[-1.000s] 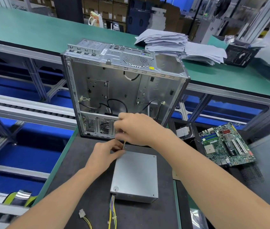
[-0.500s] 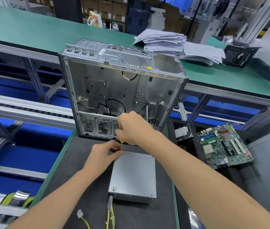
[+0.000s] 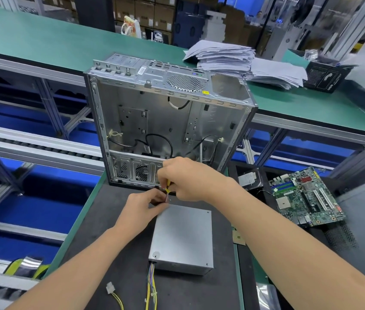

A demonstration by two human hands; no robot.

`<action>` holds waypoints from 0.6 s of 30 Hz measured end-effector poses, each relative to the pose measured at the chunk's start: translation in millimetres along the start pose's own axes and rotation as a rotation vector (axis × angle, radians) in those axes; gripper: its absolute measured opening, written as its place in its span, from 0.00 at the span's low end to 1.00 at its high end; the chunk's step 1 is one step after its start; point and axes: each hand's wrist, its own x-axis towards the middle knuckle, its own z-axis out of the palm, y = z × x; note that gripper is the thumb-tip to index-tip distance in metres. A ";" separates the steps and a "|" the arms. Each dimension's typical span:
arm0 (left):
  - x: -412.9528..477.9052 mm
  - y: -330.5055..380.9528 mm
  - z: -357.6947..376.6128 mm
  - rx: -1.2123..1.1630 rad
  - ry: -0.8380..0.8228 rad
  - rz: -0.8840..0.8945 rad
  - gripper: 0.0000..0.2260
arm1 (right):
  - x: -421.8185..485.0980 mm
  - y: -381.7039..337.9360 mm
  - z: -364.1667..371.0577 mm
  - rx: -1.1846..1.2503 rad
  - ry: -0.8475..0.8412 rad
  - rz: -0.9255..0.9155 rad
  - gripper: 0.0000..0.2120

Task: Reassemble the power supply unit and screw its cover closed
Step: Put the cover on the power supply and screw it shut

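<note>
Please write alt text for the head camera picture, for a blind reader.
The right hand holds a yellow-handled screwdriver at the far corner of a grey power supply, the left hand pinching its tip. An open computer case stands behind.

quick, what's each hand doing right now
Left hand: pinches the screwdriver shaft at the power supply unit corner.
Right hand: grips the screwdriver handle.

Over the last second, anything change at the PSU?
Barely. The right hand, gripping the screwdriver, eased slightly down toward the far left corner of the PSU, and more of the yellow handle shows. The left hand still pinches the shaft near its tip. PSU, case and motherboard have not moved.
</note>
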 end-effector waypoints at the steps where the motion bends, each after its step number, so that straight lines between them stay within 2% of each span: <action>1: 0.1 0.1 0.0 0.003 -0.001 0.001 0.13 | 0.6 0.0 0.4 0.012 0.025 0.029 0.08; 3: 0.3 -0.4 -0.2 0.013 0.007 0.009 0.14 | 3.2 -1.6 3.4 0.028 0.083 0.123 0.02; 8: 0.1 -1.8 1.7 0.025 0.006 0.026 0.12 | 13.4 -8.1 20.5 0.269 0.177 0.495 0.18; 10: 0.1 -1.7 2.2 0.021 0.009 0.022 0.12 | 16.4 -8.8 20.9 0.307 0.174 0.541 0.21; 12: 0.9 -1.0 1.5 0.029 -0.001 0.019 0.13 | 12.4 -9.2 14.0 0.285 0.135 0.456 0.19; 16: 0.9 -0.9 -0.4 0.028 -0.011 0.006 0.14 | -1.0 -3.4 -6.1 0.074 0.038 0.022 0.07; 18: -1.0 -0.8 0.2 0.018 -0.003 0.000 0.14 | -2.2 -3.9 -8.8 0.035 -0.013 -0.063 0.12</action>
